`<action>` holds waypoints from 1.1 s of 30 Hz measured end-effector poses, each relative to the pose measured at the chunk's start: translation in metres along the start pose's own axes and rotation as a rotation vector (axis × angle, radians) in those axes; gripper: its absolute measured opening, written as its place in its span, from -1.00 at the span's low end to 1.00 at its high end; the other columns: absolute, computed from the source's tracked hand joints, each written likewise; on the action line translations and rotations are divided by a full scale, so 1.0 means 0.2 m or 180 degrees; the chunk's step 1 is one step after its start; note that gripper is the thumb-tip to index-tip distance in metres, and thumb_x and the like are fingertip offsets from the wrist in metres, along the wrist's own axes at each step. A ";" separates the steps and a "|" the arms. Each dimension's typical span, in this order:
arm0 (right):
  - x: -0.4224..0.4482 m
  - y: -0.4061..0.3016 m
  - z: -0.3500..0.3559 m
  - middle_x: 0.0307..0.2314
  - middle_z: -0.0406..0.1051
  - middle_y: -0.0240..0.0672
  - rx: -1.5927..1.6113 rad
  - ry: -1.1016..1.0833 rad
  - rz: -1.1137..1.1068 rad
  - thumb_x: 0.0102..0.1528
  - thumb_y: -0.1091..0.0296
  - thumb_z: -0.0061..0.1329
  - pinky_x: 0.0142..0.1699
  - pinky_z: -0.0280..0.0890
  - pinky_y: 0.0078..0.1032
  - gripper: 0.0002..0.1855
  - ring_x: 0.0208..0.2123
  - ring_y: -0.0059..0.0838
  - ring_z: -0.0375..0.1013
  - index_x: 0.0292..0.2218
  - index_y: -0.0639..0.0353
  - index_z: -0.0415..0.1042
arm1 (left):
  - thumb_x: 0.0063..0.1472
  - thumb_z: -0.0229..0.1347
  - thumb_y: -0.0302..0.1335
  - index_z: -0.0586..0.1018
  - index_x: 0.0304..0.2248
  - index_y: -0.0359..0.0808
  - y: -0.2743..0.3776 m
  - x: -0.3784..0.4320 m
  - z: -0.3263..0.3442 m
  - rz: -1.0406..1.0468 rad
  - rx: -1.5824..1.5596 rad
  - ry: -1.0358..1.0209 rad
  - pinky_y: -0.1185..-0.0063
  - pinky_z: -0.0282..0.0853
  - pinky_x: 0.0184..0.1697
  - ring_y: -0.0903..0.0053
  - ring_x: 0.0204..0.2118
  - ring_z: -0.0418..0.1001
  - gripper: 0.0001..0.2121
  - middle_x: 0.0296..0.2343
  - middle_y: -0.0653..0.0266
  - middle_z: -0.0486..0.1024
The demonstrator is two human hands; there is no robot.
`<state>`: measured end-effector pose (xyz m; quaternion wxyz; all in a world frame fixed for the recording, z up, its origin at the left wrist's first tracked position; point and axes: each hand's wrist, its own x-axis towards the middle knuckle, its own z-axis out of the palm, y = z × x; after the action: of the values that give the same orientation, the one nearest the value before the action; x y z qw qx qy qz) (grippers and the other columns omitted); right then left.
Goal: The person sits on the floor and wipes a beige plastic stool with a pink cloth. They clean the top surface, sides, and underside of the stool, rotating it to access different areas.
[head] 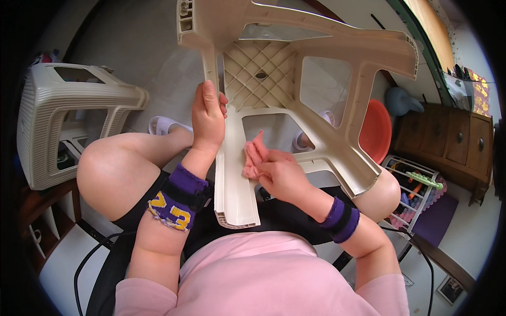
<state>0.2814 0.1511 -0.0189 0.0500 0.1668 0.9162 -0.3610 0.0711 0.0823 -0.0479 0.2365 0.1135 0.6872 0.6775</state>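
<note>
A beige plastic stool (332, 94) lies tipped over across my lap, its hollow underside and ribbed seat bottom facing me. My left hand (209, 112) grips the edge of the stool's frame on the left, thumb up and fingertips wrapped around the far side. In my right hand (282, 173) is a crumpled pink cloth (255, 156), pinched between thumb and fingers. The cloth lies against the inner face of the stool leg that points towards me. Part of the cloth is hidden behind my fingers.
A second beige plastic stool (43, 114) stands at the left. To the right are a red basin (375, 132), a wooden drawer cabinet (442, 138) and a white rack (421, 201) holding small items. Black cables (429, 264) run beside me on both sides.
</note>
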 end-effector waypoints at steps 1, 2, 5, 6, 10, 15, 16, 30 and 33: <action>0.03 0.01 -0.02 -0.37 0.48 -0.13 0.0152 -0.0107 0.0162 0.04 0.34 0.08 -0.24 0.41 -0.23 -0.86 -0.36 -0.11 0.52 -0.36 0.17 0.58 | 0.48 -0.27 -0.02 0.36 -0.39 -0.27 0.00 0.00 0.00 -0.0028 -0.0005 0.0014 0.68 0.26 -0.56 0.73 -0.61 0.28 -0.52 -0.56 0.41 0.35; 0.04 0.03 -0.01 -0.35 0.49 -0.08 0.0207 -0.0112 0.0524 0.07 0.32 0.07 -0.19 0.42 -0.23 -0.81 -0.33 -0.07 0.52 -0.30 0.20 0.57 | 0.48 -0.28 -0.02 0.36 -0.39 -0.27 0.00 0.01 0.00 -0.0008 -0.0021 0.0009 0.68 0.26 -0.56 0.74 -0.61 0.28 -0.52 -0.56 0.41 0.35; 0.13 0.01 0.02 -0.44 0.51 -0.12 0.0667 0.0264 0.0999 0.09 0.24 0.01 -0.26 0.42 -0.18 -0.79 -0.36 -0.08 0.53 -0.31 0.10 0.61 | 0.48 -0.28 -0.01 0.36 -0.38 -0.27 0.01 0.01 0.01 -0.0010 -0.0017 -0.0001 0.69 0.25 -0.55 0.74 -0.60 0.28 -0.52 -0.55 0.40 0.36; 0.14 -0.01 0.03 -0.41 0.51 -0.12 0.0262 0.0194 0.0825 0.10 0.28 0.00 -0.26 0.43 -0.20 -0.83 -0.36 -0.11 0.54 -0.34 0.04 0.62 | 0.48 -0.29 0.00 0.35 -0.38 -0.27 0.02 0.01 0.01 -0.0044 -0.0018 -0.0010 0.69 0.26 -0.55 0.74 -0.60 0.28 -0.51 -0.55 0.40 0.36; 0.20 -0.06 0.20 -0.38 0.49 -0.14 0.0121 0.0028 0.0006 0.02 0.36 0.08 -0.28 0.43 -0.19 -0.88 -0.41 -0.11 0.53 -0.39 0.11 0.63 | 0.47 -0.30 0.01 0.35 -0.37 -0.26 0.04 0.01 0.03 -0.0140 -0.0038 -0.0045 0.69 0.26 -0.54 0.74 -0.59 0.28 -0.51 -0.53 0.40 0.37; 0.10 -0.21 0.08 -0.38 0.43 -0.17 0.0431 -0.0531 -0.0347 -0.02 0.38 0.08 -0.31 0.42 -0.22 -0.89 -0.44 -0.13 0.51 -0.43 0.19 0.58 | 0.48 -0.30 0.02 0.35 -0.36 -0.26 0.04 0.01 0.01 -0.0130 0.0018 -0.0057 0.69 0.26 -0.54 0.74 -0.59 0.28 -0.51 -0.53 0.40 0.37; 0.05 -0.25 0.02 -0.36 0.42 -0.17 0.0520 -0.0649 -0.0520 -0.02 0.39 0.08 -0.31 0.42 -0.22 -0.89 -0.42 -0.14 0.51 -0.41 0.20 0.57 | 0.48 -0.31 0.01 0.35 -0.36 -0.26 0.03 0.01 0.01 -0.0110 0.0046 -0.0058 0.69 0.26 -0.54 0.74 -0.59 0.28 -0.51 -0.53 0.40 0.37; 0.04 -0.25 0.03 -0.36 0.39 -0.19 0.0844 -0.0587 -0.0627 0.01 0.44 0.04 -0.30 0.40 -0.24 -0.88 -0.40 -0.16 0.49 -0.36 0.23 0.54 | 0.48 -0.29 0.01 0.38 -0.34 -0.26 0.04 0.02 0.01 -0.0149 -0.0003 -0.0015 0.69 0.30 -0.50 0.73 -0.57 0.30 -0.51 -0.52 0.40 0.39; -0.07 -0.35 -0.22 -0.33 0.37 -0.18 0.1422 -0.1391 -0.0839 0.01 0.45 0.01 -0.25 0.40 -0.29 -0.80 -0.33 -0.20 0.46 -0.29 0.27 0.54 | 0.47 -0.29 0.01 0.39 -0.34 -0.26 0.03 0.02 0.01 -0.0102 0.0018 -0.0025 0.69 0.30 -0.51 0.73 -0.57 0.30 -0.52 -0.53 0.40 0.39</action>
<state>0.2722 0.1285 0.0610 0.1603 -0.0275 0.7957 -0.5834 0.0672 0.0866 -0.0418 0.2498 0.1057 0.6898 0.6713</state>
